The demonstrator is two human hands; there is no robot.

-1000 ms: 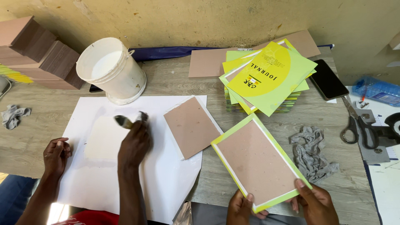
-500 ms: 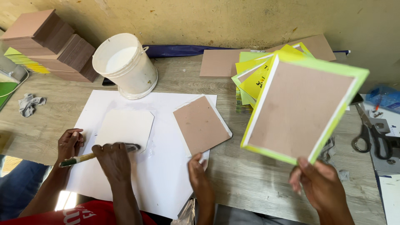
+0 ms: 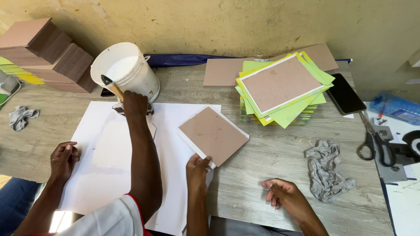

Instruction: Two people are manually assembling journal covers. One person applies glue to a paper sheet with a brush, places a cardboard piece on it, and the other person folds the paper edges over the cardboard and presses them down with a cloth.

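Note:
My left hand (image 3: 197, 168) grips the near corner of a brown board backed with white paper (image 3: 213, 134), which lies half on a large white sheet (image 3: 173, 175). My right hand (image 3: 284, 196) rests on the grey table (image 3: 271, 153) with fingers loosely apart, holding nothing. A brown board with lime-green edges (image 3: 280, 82) lies on top of a stack of green and yellow covers (image 3: 284, 114) at the back right.
A co-worker at my left holds a brush (image 3: 111, 86) by a white bucket (image 3: 127, 70), their other hand (image 3: 63, 158) on the white sheet. Brown board stacks (image 3: 48, 52) stand back left. A grey rag (image 3: 326, 170), scissors (image 3: 374, 142) and a phone (image 3: 345, 98) lie right.
The green-edged board left my hands and now lies on the stack. My left hand took hold of the brown board; my right hand dropped to the table. The co-worker's brush moved to the bucket.

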